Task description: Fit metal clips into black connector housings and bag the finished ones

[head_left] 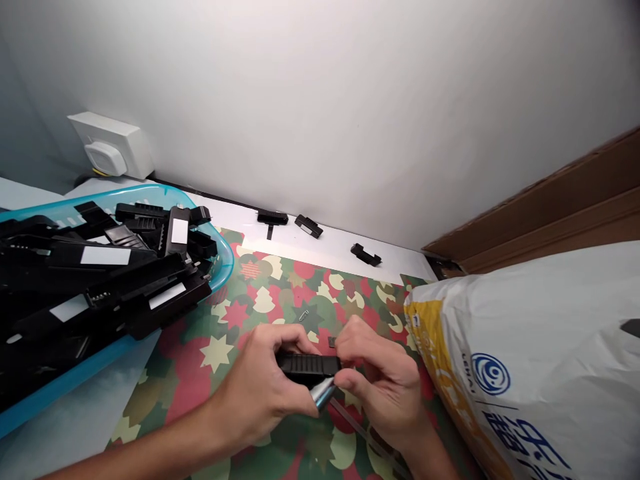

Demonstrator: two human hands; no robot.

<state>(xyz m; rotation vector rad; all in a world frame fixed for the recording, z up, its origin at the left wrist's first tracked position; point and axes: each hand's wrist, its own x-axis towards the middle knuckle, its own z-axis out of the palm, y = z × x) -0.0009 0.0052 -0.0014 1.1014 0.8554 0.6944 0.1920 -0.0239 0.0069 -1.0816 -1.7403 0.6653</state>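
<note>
My left hand [260,393] is closed round a small black ribbed plastic part [307,365], held just above the patterned mat [225,320]. My right hand [385,383] pinches the right end of the same part with thumb and fingers. A shiny silver-blue tip [323,393] sticks out below the part between the two hands; I cannot tell what it belongs to. A thin dark rod [355,427] runs down and to the right under my right hand.
A turquoise tray [223,263] at the left is piled with several long black plastic parts with white labels. Three small black pieces [309,225] lie on the white strip by the wall. A white printed sack [525,360] fills the right. A wall socket [111,143] sits at the back left.
</note>
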